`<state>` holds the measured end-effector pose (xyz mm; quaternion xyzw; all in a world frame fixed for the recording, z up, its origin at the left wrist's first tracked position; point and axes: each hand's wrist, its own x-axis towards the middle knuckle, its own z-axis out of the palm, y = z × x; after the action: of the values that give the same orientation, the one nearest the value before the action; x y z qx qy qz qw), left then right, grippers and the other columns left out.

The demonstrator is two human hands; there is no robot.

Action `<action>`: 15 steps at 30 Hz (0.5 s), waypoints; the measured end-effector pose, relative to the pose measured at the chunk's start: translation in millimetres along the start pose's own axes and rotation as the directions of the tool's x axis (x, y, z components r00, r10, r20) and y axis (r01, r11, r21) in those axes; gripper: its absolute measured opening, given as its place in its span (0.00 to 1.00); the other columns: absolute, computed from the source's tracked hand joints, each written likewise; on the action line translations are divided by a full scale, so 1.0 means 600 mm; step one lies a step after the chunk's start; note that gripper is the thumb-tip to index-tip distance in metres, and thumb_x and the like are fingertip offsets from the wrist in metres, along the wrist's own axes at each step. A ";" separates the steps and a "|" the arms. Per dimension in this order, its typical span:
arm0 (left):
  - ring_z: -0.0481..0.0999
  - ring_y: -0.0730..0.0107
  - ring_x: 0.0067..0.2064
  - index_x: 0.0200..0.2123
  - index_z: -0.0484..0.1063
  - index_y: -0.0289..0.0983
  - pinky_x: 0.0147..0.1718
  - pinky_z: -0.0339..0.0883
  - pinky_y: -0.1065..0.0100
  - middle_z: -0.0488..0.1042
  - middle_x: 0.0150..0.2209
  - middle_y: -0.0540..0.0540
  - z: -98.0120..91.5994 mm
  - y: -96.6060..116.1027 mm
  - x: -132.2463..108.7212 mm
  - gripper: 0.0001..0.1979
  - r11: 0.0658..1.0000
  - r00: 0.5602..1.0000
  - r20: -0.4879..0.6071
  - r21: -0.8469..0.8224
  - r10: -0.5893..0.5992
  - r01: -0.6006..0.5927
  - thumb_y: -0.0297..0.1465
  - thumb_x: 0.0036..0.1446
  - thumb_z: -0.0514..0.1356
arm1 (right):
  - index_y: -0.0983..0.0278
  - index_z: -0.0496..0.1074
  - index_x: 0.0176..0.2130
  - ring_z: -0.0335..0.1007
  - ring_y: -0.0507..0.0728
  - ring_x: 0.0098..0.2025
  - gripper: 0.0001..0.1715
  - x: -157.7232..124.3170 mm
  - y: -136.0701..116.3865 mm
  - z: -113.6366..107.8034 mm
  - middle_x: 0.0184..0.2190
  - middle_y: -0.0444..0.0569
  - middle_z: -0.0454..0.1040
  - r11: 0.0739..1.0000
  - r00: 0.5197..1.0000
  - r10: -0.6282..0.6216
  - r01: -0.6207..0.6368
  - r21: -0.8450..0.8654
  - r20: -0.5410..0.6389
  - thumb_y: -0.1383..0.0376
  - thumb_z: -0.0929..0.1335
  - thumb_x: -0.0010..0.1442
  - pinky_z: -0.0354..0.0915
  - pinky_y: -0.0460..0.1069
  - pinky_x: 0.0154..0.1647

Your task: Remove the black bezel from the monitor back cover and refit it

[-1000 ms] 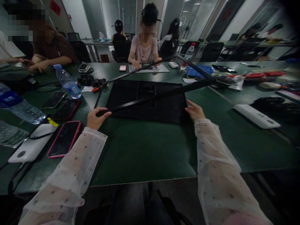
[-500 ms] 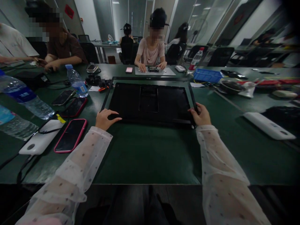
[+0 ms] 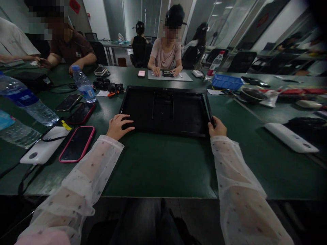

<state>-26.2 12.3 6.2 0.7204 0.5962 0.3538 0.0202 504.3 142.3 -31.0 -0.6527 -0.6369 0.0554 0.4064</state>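
Observation:
A shallow black monitor back shell (image 3: 140, 110) lies on the dark green table in front of me, its recessed inside facing up. A thin black monitor bezel (image 3: 146, 89) rests along the shell's far edge, and its right side stands slightly off the shell's right rim. My left hand (image 3: 118, 127) is at the near left corner, fingers spread and touching the edge there. On the right, my right hand (image 3: 217, 127) is closed around the side of the bezel near its front corner. My fingers hide both near corners.
To my left are a pink-cased phone (image 3: 78, 144), a white power bank (image 3: 44, 144) and water bottles (image 3: 85, 85). A blue tray (image 3: 227, 82) stands at the back right, and a white device (image 3: 291, 137) lies nearer. Across the table a person (image 3: 166, 54) handles small parts on a mat.
The bezel has come down and toward me, from above the shell's far edge onto it. My left fingers have spread apart; my right hand keeps its grip.

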 end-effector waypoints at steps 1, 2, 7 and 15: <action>0.71 0.48 0.66 0.50 0.83 0.45 0.65 0.59 0.46 0.77 0.62 0.40 0.000 -0.006 0.002 0.15 0.999 0.996 -0.083 -0.009 -0.043 0.042 0.43 0.64 0.66 | 0.71 0.72 0.64 0.77 0.69 0.60 0.33 0.000 0.005 0.002 0.58 0.66 0.79 1.000 1.000 0.006 -0.006 0.009 0.003 0.64 0.66 0.62 0.67 0.61 0.68; 0.72 0.49 0.64 0.52 0.83 0.43 0.64 0.61 0.48 0.76 0.62 0.38 0.000 -0.014 0.004 0.17 0.995 0.982 -0.161 -0.025 -0.102 0.099 0.43 0.66 0.64 | 0.71 0.72 0.64 0.78 0.68 0.59 0.34 0.001 0.010 0.004 0.57 0.66 0.79 1.000 1.000 0.017 -0.017 0.019 0.005 0.64 0.67 0.62 0.68 0.61 0.68; 0.82 0.50 0.45 0.48 0.84 0.38 0.53 0.71 0.53 0.83 0.43 0.36 -0.003 -0.052 0.005 0.21 0.902 0.890 -0.148 -0.083 -0.431 0.423 0.46 0.60 0.66 | 0.67 0.74 0.62 0.79 0.67 0.59 0.33 0.006 0.018 0.013 0.57 0.61 0.80 0.997 0.999 0.030 -0.028 0.069 -0.033 0.64 0.68 0.58 0.68 0.64 0.68; 0.82 0.47 0.41 0.35 0.84 0.43 0.53 0.71 0.48 0.80 0.28 0.44 -0.019 -0.084 0.004 0.12 0.878 0.852 -0.221 -0.054 -0.474 0.475 0.43 0.51 0.69 | 0.65 0.74 0.58 0.78 0.67 0.59 0.31 0.013 -0.020 0.037 0.55 0.61 0.80 0.990 1.000 -0.019 0.018 0.143 0.006 0.65 0.68 0.55 0.69 0.67 0.67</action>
<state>-74.7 24.4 -7.0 0.5057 0.7541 0.4174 0.0374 483.3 157.3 -35.2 -0.6158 -0.6388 0.0994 0.4504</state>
